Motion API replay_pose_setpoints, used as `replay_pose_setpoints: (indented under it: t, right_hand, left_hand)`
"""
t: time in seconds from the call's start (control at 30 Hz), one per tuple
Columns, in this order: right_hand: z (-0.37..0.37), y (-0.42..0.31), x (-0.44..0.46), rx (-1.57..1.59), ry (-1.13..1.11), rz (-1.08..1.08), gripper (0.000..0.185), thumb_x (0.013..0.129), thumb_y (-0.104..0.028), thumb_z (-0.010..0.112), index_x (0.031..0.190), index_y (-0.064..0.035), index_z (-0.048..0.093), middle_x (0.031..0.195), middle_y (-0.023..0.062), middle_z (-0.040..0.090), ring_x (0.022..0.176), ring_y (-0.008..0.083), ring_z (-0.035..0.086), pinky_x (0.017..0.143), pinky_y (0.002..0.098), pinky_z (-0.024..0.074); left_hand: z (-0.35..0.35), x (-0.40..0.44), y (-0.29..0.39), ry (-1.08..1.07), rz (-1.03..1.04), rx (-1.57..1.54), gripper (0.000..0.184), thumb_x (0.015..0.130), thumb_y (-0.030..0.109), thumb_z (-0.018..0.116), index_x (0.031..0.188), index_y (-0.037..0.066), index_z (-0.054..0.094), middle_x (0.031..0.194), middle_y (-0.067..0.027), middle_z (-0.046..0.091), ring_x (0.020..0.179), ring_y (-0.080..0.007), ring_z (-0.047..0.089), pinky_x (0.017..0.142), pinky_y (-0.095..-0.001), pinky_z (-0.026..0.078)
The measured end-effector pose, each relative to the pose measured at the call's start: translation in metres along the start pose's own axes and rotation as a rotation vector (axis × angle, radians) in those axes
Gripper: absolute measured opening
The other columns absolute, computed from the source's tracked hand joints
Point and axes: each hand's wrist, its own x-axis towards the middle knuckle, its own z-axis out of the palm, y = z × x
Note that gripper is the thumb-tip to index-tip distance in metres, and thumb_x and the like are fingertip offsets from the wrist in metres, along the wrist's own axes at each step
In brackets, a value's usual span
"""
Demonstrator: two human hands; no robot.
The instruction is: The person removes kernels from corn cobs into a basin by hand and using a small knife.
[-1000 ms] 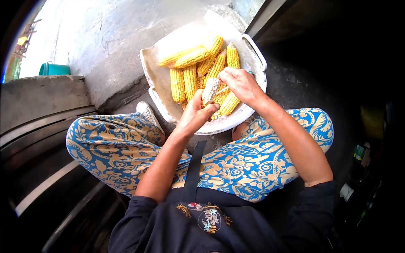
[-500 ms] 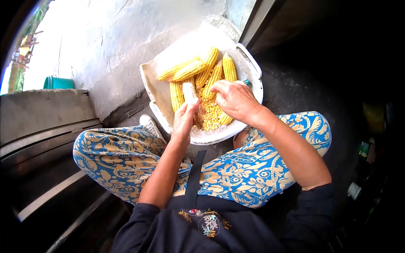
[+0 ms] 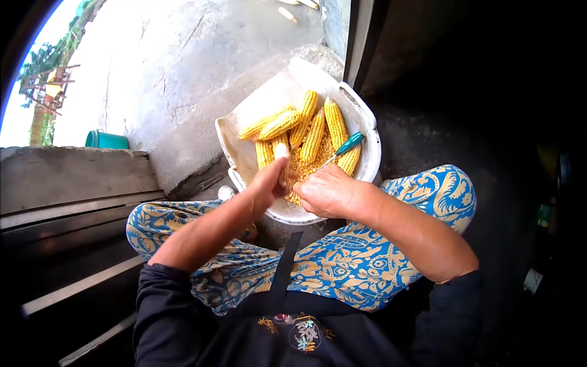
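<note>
The left hand [image 3: 269,182], blurred, was grasping a pale cob [image 3: 280,150], whose whitish end showed just past the thumb, over the near left part of a white basin [image 3: 370,160]. The right hand [image 3: 330,191] was close beside it, above the near rim, with its fingers curled in; whether it gripped anything could not be told. A screwdriver [image 3: 350,142] slanted across the right side of the basin, its teal handle pointing away from the person and its thin shaft running down toward the right hand. Loose yellow kernels [image 3: 309,170] covered the middle of the basin, and several yellow ears of corn [image 3: 312,137] lay around their far and side edges, some crossing one another. The basin was on the floor in front of the person's bent legs, in blue and cream patterned trousers [image 3: 342,260]. A teal bucket [image 3: 113,140] stood well apart, beyond a low ledge [image 3: 73,177] at the left.
</note>
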Motion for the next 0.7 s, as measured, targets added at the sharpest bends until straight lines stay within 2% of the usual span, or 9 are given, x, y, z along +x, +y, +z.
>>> replay_pose_setpoints:
  t: [0.03, 0.07, 0.1, 0.13, 0.17, 0.2, 0.33, 0.57, 0.7]
  right_hand:
    - [0.0, -0.002, -0.001, -0.004, -0.023, -0.007, 0.021, 0.079, -0.02, 0.05, 0.08, -0.0018, 0.061, 0.072, 0.0182, 0.064, 0.071, 0.033, 0.064, 0.065, 0.0443, 0.049]
    - [0.0, -0.002, -0.002, -0.011, -0.037, -0.009, 0.019, 0.079, -0.018, 0.051, 0.081, -0.0022, 0.061, 0.072, 0.0177, 0.064, 0.071, 0.0326, 0.064, 0.064, 0.0442, 0.049]
    - [0.002, -0.002, -0.003, -0.003, -0.041, -0.006, 0.019, 0.079, -0.018, 0.051, 0.081, -0.0022, 0.061, 0.072, 0.0177, 0.064, 0.071, 0.0326, 0.064, 0.064, 0.0442, 0.049]
    - [0.002, -0.001, -0.004, 0.007, -0.026, -0.007, 0.018, 0.078, -0.017, 0.051, 0.079, -0.0024, 0.061, 0.072, 0.0176, 0.064, 0.07, 0.0324, 0.064, 0.064, 0.0442, 0.049]
    - [0.003, -0.001, -0.005, 0.023, -0.011, -0.008, 0.017, 0.077, -0.016, 0.051, 0.078, -0.0027, 0.061, 0.072, 0.0174, 0.064, 0.07, 0.0321, 0.064, 0.063, 0.0442, 0.049]
    - [0.002, -0.001, -0.005, 0.016, -0.021, -0.002, 0.015, 0.077, -0.015, 0.052, 0.078, -0.0025, 0.061, 0.071, 0.0166, 0.064, 0.07, 0.0314, 0.064, 0.062, 0.0431, 0.0492]
    - [0.001, -0.002, -0.008, -0.004, -0.011, -0.002, 0.015, 0.075, -0.014, 0.054, 0.079, -0.0022, 0.06, 0.07, 0.015, 0.064, 0.07, 0.0302, 0.064, 0.061, 0.042, 0.0494]
    - [-0.002, -0.022, -0.022, -0.022, 0.021, -0.116, 0.011, 0.073, -0.013, 0.055, 0.079, -0.0042, 0.06, 0.07, 0.0112, 0.065, 0.07, 0.0246, 0.065, 0.06, 0.0369, 0.0465]
    - [-0.011, -0.034, -0.035, -0.105, 0.146, -0.107, 0.012, 0.073, -0.016, 0.057, 0.082, -0.0076, 0.058, 0.075, 0.0054, 0.062, 0.074, 0.0174, 0.061, 0.068, 0.0306, 0.0379]
  left_hand:
    - [0.01, -0.007, 0.049, 0.004, 0.148, 0.115, 0.034, 0.088, 0.04, 0.052, 0.103, 0.009, 0.051, 0.086, -0.0062, 0.061, 0.062, -0.0131, 0.051, 0.053, -0.0276, 0.041]
    - [0.022, -0.006, 0.092, -0.069, 0.32, 0.056, 0.043, 0.089, 0.044, 0.049, 0.107, 0.005, 0.049, 0.092, -0.0107, 0.061, 0.068, -0.0142, 0.053, 0.063, -0.0294, 0.046]
    - [0.03, -0.01, 0.132, -0.253, 0.539, 0.015, 0.056, 0.09, 0.047, 0.047, 0.117, -0.001, 0.044, 0.106, -0.019, 0.057, 0.085, -0.0202, 0.057, 0.078, -0.0338, 0.047]
    - [0.044, -0.022, 0.163, -0.23, 0.712, 0.018, 0.073, 0.087, 0.045, 0.052, 0.132, -0.006, 0.026, 0.128, -0.0248, 0.045, 0.105, -0.0243, 0.056, 0.087, -0.0308, 0.047]
    - [0.047, -0.03, 0.184, -0.295, 0.88, 0.105, 0.086, 0.085, 0.045, 0.054, 0.138, -0.007, 0.011, 0.134, -0.0261, 0.036, 0.115, -0.028, 0.049, 0.093, -0.0323, 0.044]
    - [0.047, -0.025, 0.198, -0.302, 0.943, 0.093, 0.079, 0.086, 0.042, 0.054, 0.136, -0.007, 0.018, 0.132, -0.0258, 0.039, 0.113, -0.0266, 0.051, 0.092, -0.0321, 0.045]
    - [0.029, 0.012, 0.165, -0.084, 0.753, 0.259, 0.059, 0.086, 0.03, 0.057, 0.129, -0.003, 0.036, 0.118, -0.0207, 0.053, 0.095, -0.0225, 0.058, 0.081, -0.0321, 0.049]
    - [-0.026, 0.083, 0.063, 0.209, 0.455, 0.448, 0.044, 0.081, 0.023, 0.06, 0.118, 0.002, 0.048, 0.099, -0.008, 0.059, 0.077, -0.0156, 0.06, 0.067, -0.0273, 0.048]
    - [-0.015, 0.087, 0.075, 0.212, 0.579, 0.476, 0.039, 0.082, 0.022, 0.061, 0.114, 0.002, 0.052, 0.093, -0.006, 0.06, 0.074, -0.0136, 0.059, 0.065, -0.0259, 0.047]
